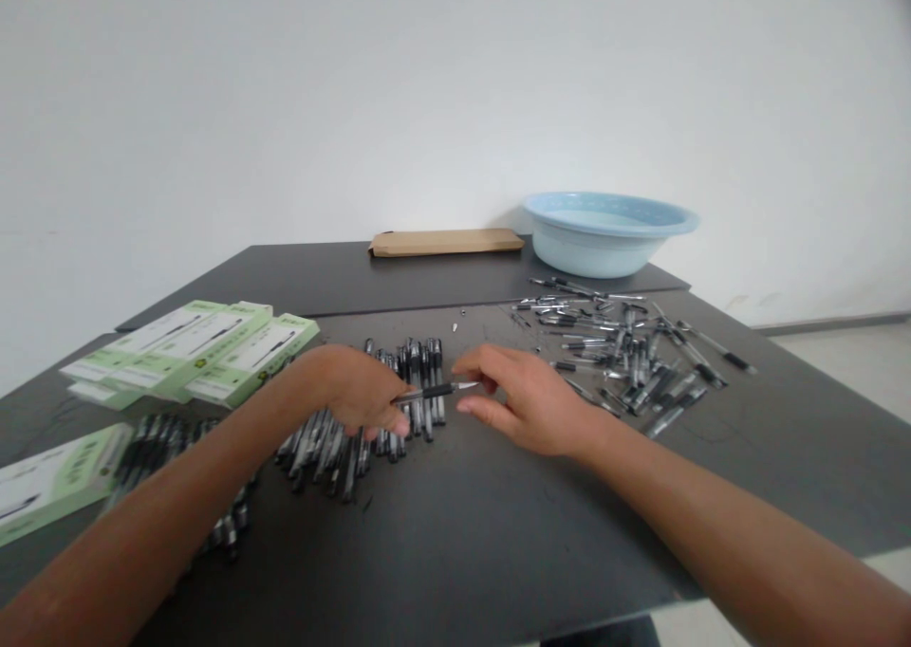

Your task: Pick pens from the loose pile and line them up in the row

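Observation:
My left hand (366,393) is closed on a gel pen (436,392) with a clear barrel, a black grip and a bare pointed tip. The pen lies nearly level, its tip toward the right. Around that tip, my right hand (530,400) has its thumb and forefinger apart; whether a curled finger touches the tip is hard to see. Under and beside the left hand lies a pile of capped pens (324,450), in rough rows. On the table's right side, loose pens and parts (633,353) are scattered in a heap.
Green-and-white pen boxes (213,343) stack at the left, with another box (64,476) nearer. More black pens (160,443) lie partly behind my left forearm. A flat brown cardboard piece (447,242) and a light-blue basin (604,239) stand at the back of the dark table (455,552).

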Demonstrator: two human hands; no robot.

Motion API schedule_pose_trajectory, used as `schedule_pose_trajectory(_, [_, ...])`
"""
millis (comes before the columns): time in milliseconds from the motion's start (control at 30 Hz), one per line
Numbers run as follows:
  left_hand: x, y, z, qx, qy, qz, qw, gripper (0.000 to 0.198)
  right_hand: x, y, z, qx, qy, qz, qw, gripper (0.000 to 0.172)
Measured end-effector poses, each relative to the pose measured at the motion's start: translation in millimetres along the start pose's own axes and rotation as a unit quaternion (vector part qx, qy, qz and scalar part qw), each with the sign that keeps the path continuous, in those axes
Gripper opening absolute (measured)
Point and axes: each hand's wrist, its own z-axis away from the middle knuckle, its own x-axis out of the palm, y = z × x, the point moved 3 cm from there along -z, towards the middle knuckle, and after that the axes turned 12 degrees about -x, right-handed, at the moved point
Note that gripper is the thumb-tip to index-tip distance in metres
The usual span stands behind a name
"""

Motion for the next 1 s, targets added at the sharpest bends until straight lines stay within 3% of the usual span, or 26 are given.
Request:
schedule_pose_trajectory(100, [-0.1, -1.2, 1.2, -0.007, 0.002, 0.009, 1.000, 0.024, -2.3, -0.6, 1.3, -0.001, 0.012, 0.005, 1.000, 0.034])
schedule_pose_trajectory(433, [0.1, 0.2, -2.5, 0.005, 0.004, 0.009, 1.000, 0.020, -2.5, -4.6, -1.4, -0.018, -0.009, 0.036, 0.999, 0.008])
schedule_pose_trajectory(1000, [0.4, -0.4, -1.4, 0.008, 0.013, 0.016, 1.000, 0.023, -0.2, -3.7, -1.9, -0.012, -0.017, 0.044, 0.999, 0.009])
